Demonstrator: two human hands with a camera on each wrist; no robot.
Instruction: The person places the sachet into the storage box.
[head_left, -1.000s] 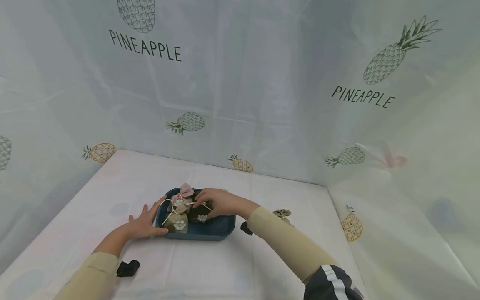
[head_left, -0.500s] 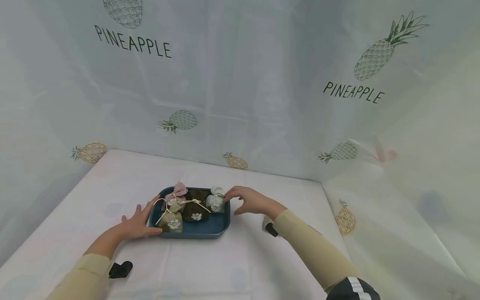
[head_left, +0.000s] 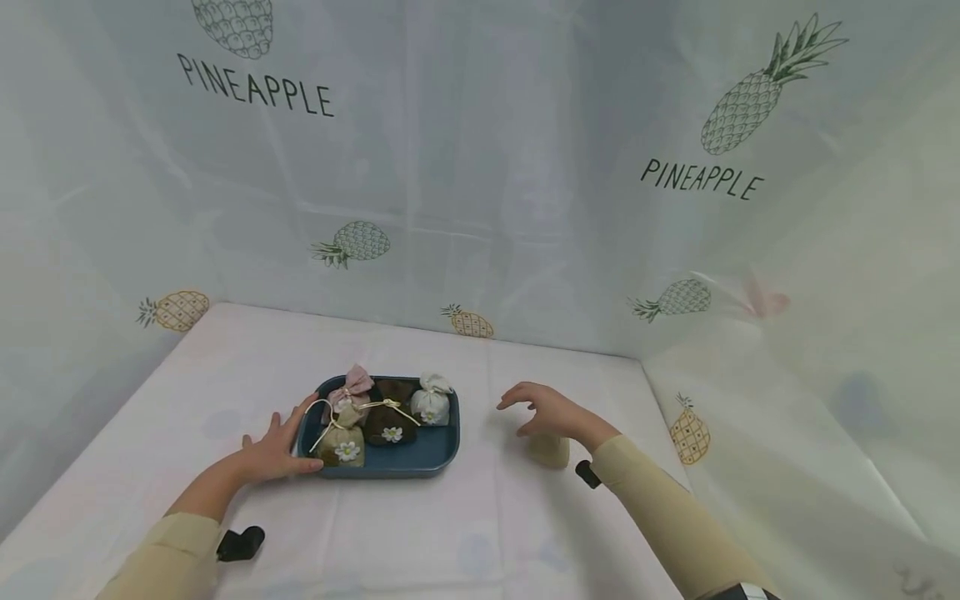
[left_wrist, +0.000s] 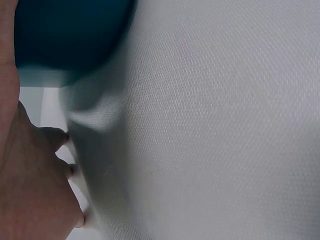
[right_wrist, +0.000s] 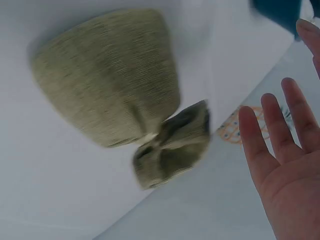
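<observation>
Right hand (head_left: 551, 411) hovering over the table (head_left: 480, 533), grip wide apart, fingers spread and relaxed, holding nothing. Olive burlap pouch (head_left: 548, 450) lying on the cloth right beneath the palm, just toward the wrist from the fingers; contact not discernible. In the wrist view, same pouch (right_wrist: 107, 75) lying on its side, tied neck pointing toward the open palm (right_wrist: 295, 185). Left hand (head_left: 279, 442) laid flat, fingers straight, thumb against the near-left corner of the blue tray (head_left: 420, 457). In the tray: four small pouches, packed close together.
</observation>
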